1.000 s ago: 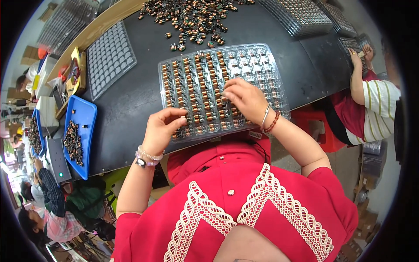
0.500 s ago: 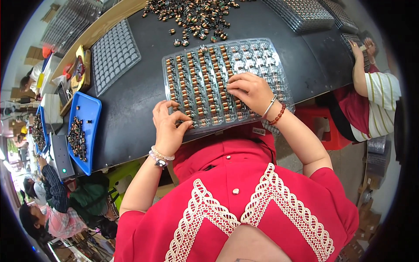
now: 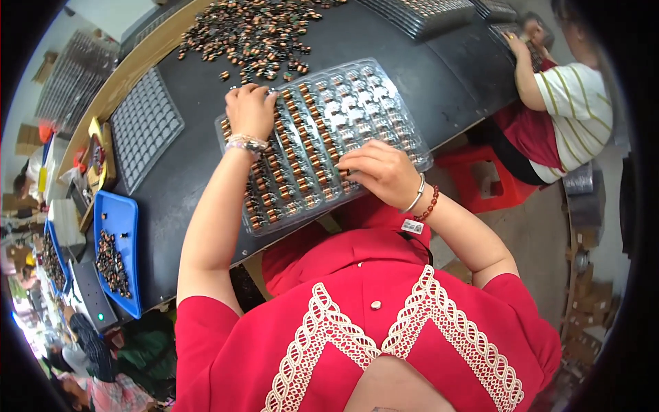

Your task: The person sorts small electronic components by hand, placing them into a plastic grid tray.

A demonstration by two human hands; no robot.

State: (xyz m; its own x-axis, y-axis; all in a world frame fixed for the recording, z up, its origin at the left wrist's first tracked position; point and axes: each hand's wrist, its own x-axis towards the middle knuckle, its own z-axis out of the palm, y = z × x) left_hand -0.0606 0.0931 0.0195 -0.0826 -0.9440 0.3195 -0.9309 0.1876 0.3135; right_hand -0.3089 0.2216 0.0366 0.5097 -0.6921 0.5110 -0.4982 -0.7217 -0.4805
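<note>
A clear plastic blister tray (image 3: 374,93) lies on the dark table in front of me, its left rows filled with small brown and copper components and its right cells bare. My right hand (image 3: 384,172) rests on the tray's near middle, fingertips pinched at a row of components. My left hand (image 3: 250,108) is stretched to the tray's far left corner with its fingers curled down, right beside the loose pile of components (image 3: 254,31). What those fingers hold is hidden.
A grey compartment tray (image 3: 144,120) lies to the left. A blue bin (image 3: 117,226) holding components sits at the table's left end. Stacked trays (image 3: 425,12) stand at the far edge. A seated person in a striped shirt (image 3: 573,103) works at right, by a red stool (image 3: 489,182).
My left hand has moved from the tray's near left edge up to its far left corner by the pile. My right hand has stayed on the tray.
</note>
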